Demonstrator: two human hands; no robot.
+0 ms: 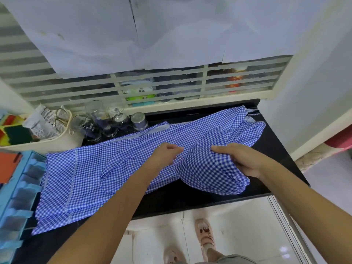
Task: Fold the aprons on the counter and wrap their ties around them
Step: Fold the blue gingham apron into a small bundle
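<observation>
A blue and white checked apron [91,174] lies spread across the black counter [190,201], bunched up toward the right end. My left hand [167,153] pinches a fold of the cloth near its middle, fingers curled. Just to the right, my right hand [240,159] grips the bunched part of the apron from the side, thumb on top. A striped tie [252,113] shows at the far right corner of the counter.
Glass jars [99,121] and a metal tin [139,121] stand behind the apron. A cream basket [57,141] with packets sits at back left. A blue compartment tray [17,197] lies on the left. A louvred window is behind, the counter's front edge near me.
</observation>
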